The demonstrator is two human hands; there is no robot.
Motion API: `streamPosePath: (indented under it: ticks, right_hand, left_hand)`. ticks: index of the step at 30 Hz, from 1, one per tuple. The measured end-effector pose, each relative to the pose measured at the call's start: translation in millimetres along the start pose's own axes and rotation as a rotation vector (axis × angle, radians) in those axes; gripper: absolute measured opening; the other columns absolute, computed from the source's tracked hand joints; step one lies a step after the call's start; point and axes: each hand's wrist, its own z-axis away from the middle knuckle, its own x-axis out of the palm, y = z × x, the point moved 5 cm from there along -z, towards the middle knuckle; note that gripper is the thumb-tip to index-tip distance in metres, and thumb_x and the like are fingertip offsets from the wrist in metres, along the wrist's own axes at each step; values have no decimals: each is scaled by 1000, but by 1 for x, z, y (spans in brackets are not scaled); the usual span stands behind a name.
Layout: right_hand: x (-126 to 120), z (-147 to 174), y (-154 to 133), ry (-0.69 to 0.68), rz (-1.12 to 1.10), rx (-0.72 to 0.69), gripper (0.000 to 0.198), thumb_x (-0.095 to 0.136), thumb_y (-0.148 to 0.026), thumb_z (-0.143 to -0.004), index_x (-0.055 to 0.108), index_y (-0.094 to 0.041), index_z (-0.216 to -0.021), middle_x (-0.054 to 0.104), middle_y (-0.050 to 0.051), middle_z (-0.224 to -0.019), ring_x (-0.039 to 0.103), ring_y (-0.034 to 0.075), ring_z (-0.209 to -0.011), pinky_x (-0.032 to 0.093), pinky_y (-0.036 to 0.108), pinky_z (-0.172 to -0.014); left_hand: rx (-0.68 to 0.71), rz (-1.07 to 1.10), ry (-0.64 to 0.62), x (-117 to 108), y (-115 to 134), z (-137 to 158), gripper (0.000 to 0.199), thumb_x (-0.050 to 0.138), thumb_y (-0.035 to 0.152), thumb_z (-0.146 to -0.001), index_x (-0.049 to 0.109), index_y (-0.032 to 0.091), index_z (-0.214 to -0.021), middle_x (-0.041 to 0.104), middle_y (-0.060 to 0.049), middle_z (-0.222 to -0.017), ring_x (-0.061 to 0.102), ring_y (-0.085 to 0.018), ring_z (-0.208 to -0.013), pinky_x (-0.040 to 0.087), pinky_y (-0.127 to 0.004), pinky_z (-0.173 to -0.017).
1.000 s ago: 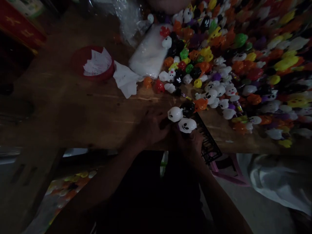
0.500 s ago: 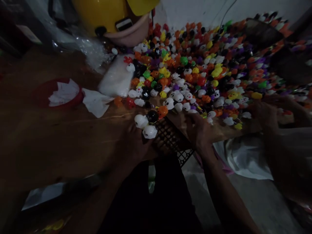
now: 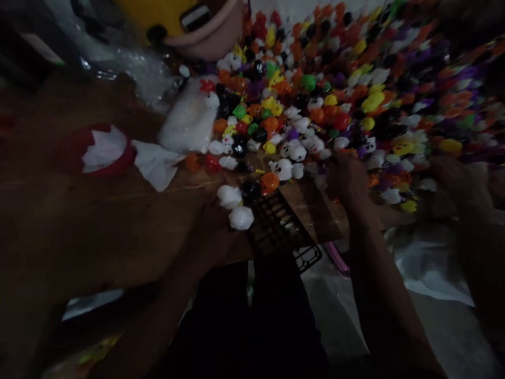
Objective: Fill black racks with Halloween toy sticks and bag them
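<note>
My left hand (image 3: 211, 218) sits at the near left end of a black grid rack (image 3: 284, 226) that juts over the table edge, and grips it in the dim light. Two white ghost toys (image 3: 240, 217), a black one (image 3: 250, 188) and an orange one (image 3: 270, 181) stand on the rack's far end. My right hand (image 3: 347, 179) reaches forward to the near edge of a big pile of small coloured toys (image 3: 315, 105). Its fingers are blurred among white pieces.
On the wooden table (image 3: 98, 226) stand a red bowl (image 3: 71, 152) holding white paper, a crumpled tissue (image 3: 155, 163) and a white plastic bag (image 3: 189, 123). A yellow helmet (image 3: 165, 13) lies at the back. Another person's hand (image 3: 453, 179) works at the right.
My right hand left the rack and moved right and forward into the toy pile. The view swung, bringing in the helmet and the other person's hand. My left hand stays at the rack.
</note>
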Motion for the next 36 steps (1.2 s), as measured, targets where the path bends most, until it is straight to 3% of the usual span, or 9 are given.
streamPosePath:
  ticks: [3,5,7,11,15,25,27,32,36]
  right_hand:
    - [-29,43,-26,71,-215,8,23,59,-39,-95,69,-18,-97,72,14,-89,67,25,-79,52,41,-75]
    - [-31,81,-53,-49,-490,-42,27,59,-45,-95,69,-20,-99,72,10,-88,66,22,-75,54,38,-70]
    - [-19,115,-79,-204,-779,-28,26,65,-45,-91,70,-22,-103,75,8,-94,69,21,-80,58,36,-72]
    - [18,142,-104,-287,-1051,106,30,73,-47,-82,73,-22,-99,79,5,-96,73,23,-90,61,38,-84]
    - [40,138,-111,-290,-1097,129,29,74,-48,-80,76,-22,-93,79,3,-96,73,24,-91,60,40,-90]
    - [33,142,-112,-171,-883,-23,24,68,-44,-88,76,-21,-93,80,7,-96,74,27,-89,59,40,-83]
    - [32,143,-111,-132,-804,-79,21,67,-40,-89,76,-21,-93,79,7,-93,73,26,-85,59,38,-78]
    - [32,144,-115,-150,-675,-224,16,63,-30,-91,76,-20,-94,77,8,-89,71,23,-82,57,33,-75]
    - [36,145,-120,-220,-673,-237,16,60,-26,-93,75,-20,-93,76,7,-89,70,22,-85,56,32,-81]
  left_hand:
    - [6,-45,0,-1,2,-5,38,75,47,-90,66,22,-118,71,-12,-127,54,-35,-138,44,-56,-120]
    - [16,-38,28,-2,3,-7,39,75,51,-90,66,22,-114,71,-11,-126,54,-34,-138,41,-55,-122]
    - [26,-17,68,-3,3,-8,41,77,53,-88,66,22,-113,71,-11,-126,56,-33,-137,39,-54,-124]
    - [49,0,122,-4,4,-7,46,78,53,-87,65,20,-117,71,-13,-128,56,-33,-138,38,-54,-124]
    - [68,2,128,-3,5,-6,46,81,47,-86,65,19,-118,72,-13,-128,57,-34,-137,38,-55,-124]
    - [37,17,90,-4,11,-8,41,81,36,-86,64,21,-120,70,-12,-134,55,-33,-141,40,-54,-125]
    - [1,32,57,-5,10,-5,53,82,37,-84,59,21,-129,66,-14,-140,51,-35,-145,39,-57,-126]
    - [-37,107,97,-53,37,-1,121,90,54,-73,15,23,-163,38,-18,-165,35,-39,-155,39,-55,-127]
    - [157,-40,106,-89,87,-30,109,83,56,-79,20,25,-162,36,-13,-169,24,-39,-160,22,-57,-134]
